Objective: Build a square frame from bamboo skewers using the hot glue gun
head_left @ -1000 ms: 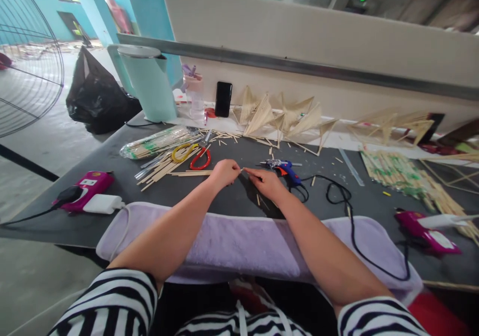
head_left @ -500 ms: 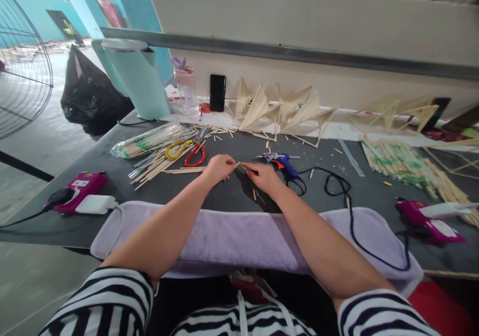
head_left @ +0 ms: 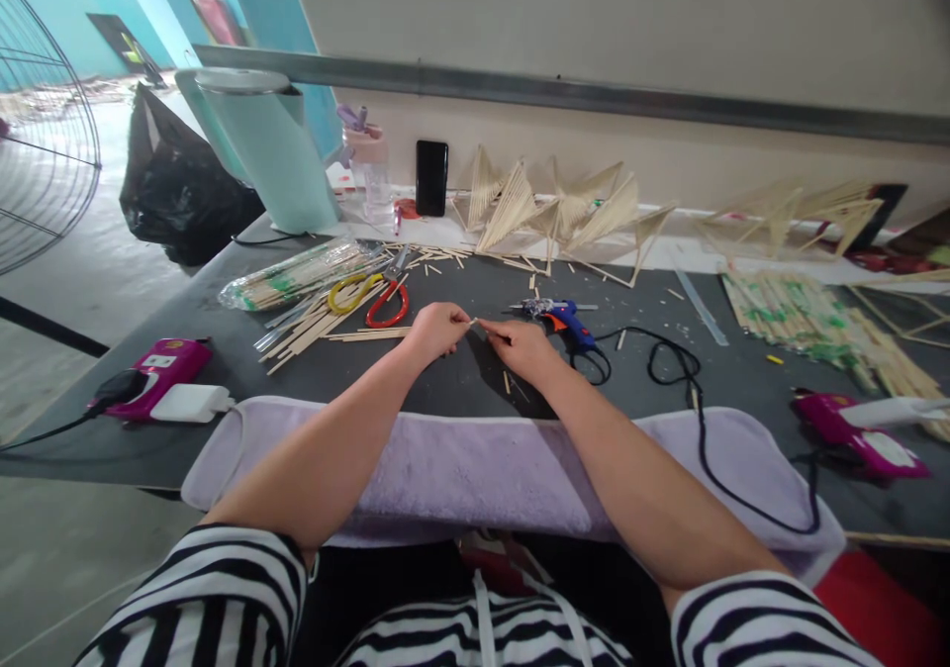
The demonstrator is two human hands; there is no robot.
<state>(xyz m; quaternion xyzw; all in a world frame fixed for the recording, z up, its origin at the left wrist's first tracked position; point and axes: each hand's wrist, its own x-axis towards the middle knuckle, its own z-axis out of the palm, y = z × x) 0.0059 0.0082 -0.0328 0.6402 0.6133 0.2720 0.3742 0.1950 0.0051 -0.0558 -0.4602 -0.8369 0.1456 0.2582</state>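
Observation:
My left hand [head_left: 437, 333] is closed in a pinch on a small pale wooden stick [head_left: 473, 323] above the dark table. My right hand [head_left: 522, 346] meets it from the other side, its fingers closed at the same stick's end. Most of the stick is hidden by the fingertips. To the right of my right hand lies a blue glue gun [head_left: 565, 323] with a black cord. Left of my left hand are scissors [head_left: 387, 303] with one yellow and one red handle, among loose wooden sticks [head_left: 316, 331].
Wooden stick frames [head_left: 512, 212] stand along the wall, beside a black phone [head_left: 431, 178] and a pink bottle [head_left: 369, 172]. Bundled sticks [head_left: 787, 316] lie right. Magenta power strips [head_left: 159, 375] sit at both sides. A lilac towel [head_left: 475, 469] covers the front edge.
The view has shifted slightly. Both hands stay fingertip to fingertip around the small stick, with hardly any movement.

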